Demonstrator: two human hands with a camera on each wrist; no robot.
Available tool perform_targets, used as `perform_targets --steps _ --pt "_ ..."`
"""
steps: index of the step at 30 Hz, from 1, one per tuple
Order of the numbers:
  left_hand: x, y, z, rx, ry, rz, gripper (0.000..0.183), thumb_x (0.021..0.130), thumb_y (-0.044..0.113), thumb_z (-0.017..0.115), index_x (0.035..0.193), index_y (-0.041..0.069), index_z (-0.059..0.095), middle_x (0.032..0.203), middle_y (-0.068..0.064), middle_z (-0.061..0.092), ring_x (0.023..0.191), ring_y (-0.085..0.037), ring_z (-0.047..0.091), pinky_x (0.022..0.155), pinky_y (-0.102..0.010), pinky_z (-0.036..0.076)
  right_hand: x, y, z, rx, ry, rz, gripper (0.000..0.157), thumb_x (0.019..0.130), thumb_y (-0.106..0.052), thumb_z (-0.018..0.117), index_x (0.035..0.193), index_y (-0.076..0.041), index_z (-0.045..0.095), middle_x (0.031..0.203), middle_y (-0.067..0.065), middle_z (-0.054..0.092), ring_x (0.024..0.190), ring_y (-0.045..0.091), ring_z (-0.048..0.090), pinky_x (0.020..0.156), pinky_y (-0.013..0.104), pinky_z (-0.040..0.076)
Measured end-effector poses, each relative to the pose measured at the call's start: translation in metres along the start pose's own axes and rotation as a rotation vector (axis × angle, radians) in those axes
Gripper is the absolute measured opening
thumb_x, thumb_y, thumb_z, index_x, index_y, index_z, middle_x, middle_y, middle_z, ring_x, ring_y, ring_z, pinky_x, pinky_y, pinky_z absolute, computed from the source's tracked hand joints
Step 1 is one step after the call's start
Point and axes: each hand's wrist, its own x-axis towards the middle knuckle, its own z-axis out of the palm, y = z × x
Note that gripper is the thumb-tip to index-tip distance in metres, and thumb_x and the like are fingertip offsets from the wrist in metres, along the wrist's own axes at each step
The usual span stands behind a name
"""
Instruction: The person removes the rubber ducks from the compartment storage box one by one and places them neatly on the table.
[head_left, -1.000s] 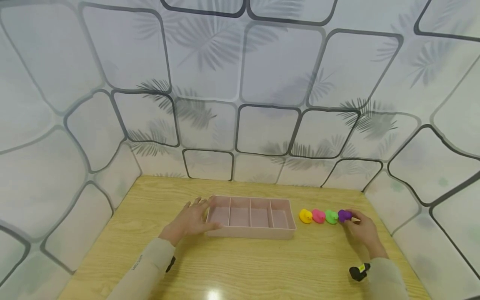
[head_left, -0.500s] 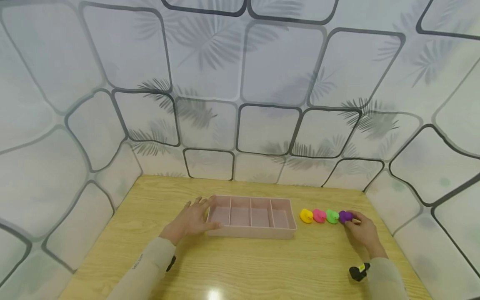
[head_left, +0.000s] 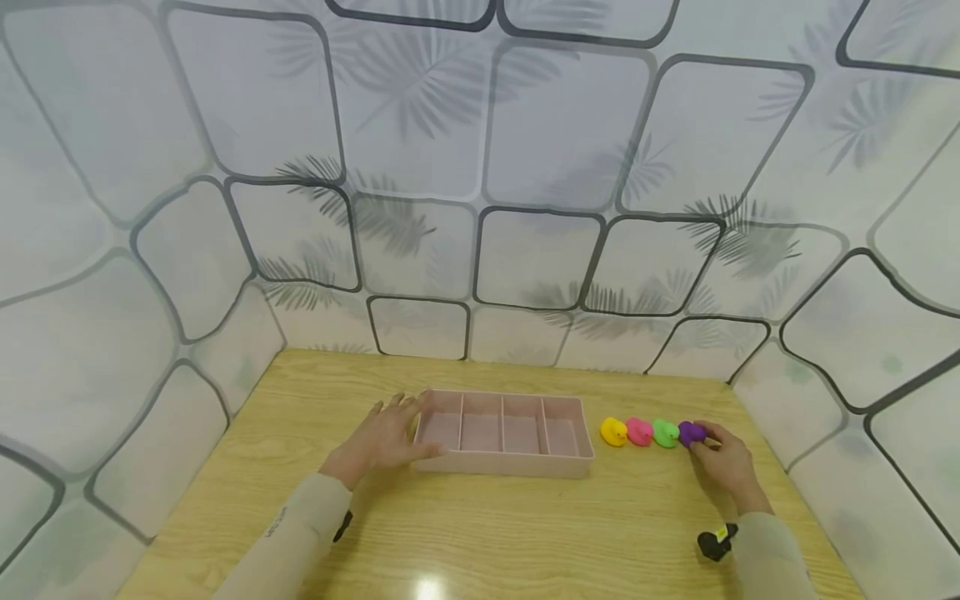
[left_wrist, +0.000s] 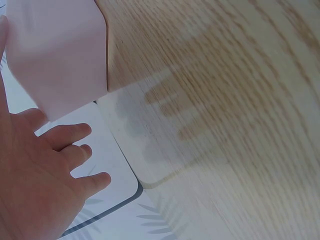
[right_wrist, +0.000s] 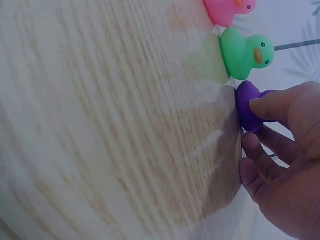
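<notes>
A pink box (head_left: 502, 463) with several compartments sits on the table, their visible floors bare. At its left end, my left hand (head_left: 382, 437) holds it between the thumb at the front rim and the index finger at the back corner, the other fingers spread. In the left wrist view the box wall (left_wrist: 60, 60) partly hides the index finger. To the right, a yellow duck (head_left: 612, 432), a pink duck (head_left: 638, 432), a green duck (head_left: 664, 433) and a purple duck (head_left: 691, 433) form a row. My right hand (head_left: 726, 462) pinches the purple duck, thumb on its near side (right_wrist: 275, 105).
The wood-grain table (head_left: 510, 533) meets a patterned fabric wall (head_left: 536, 258) at the back and on both sides. A small black device (head_left: 716, 543) is worn at my right wrist. The yellow duck stands a short gap from the box's right end.
Both hands keep their places at the box and the purple duck. The whole head view shifts very slightly; nothing else visibly moves.
</notes>
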Motion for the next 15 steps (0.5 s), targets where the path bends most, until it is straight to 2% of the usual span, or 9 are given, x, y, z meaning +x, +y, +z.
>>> perform_targets --steps 9,12,15 --pt "0.0005 -0.0001 0.0010 0.005 -0.004 -0.004 0.102 0.093 0.067 0.067 0.169 0.012 0.025 0.164 -0.024 0.044 0.156 -0.053 0.030 0.123 -0.077 0.021 -0.0021 0.0055 0.0051 -0.016 0.019 -0.010 0.058 0.104 -0.014 0.060 0.153 0.011 0.040 0.149 0.041 0.048 0.126 0.056 0.061 0.107 0.065 0.050" --pt "0.0006 -0.0009 0.0005 0.009 -0.003 -0.002 0.103 0.093 0.069 0.066 0.169 0.012 0.025 0.164 -0.024 0.043 0.156 -0.052 0.030 0.124 -0.076 0.021 -0.0052 0.0047 0.0028 -0.004 0.017 0.012 0.062 0.104 -0.015 0.061 0.155 0.010 0.038 0.151 0.040 0.045 0.129 0.056 0.059 0.109 0.066 0.048" --pt "0.0001 -0.0012 -0.0007 0.012 -0.003 0.004 0.103 0.093 0.070 0.065 0.168 0.011 0.026 0.164 -0.024 0.043 0.155 -0.053 0.030 0.124 -0.076 0.021 -0.0085 0.0028 -0.0035 -0.011 0.011 0.041 0.062 0.104 -0.017 0.055 0.156 0.009 0.036 0.155 0.042 0.039 0.133 0.059 0.053 0.109 0.069 0.047"
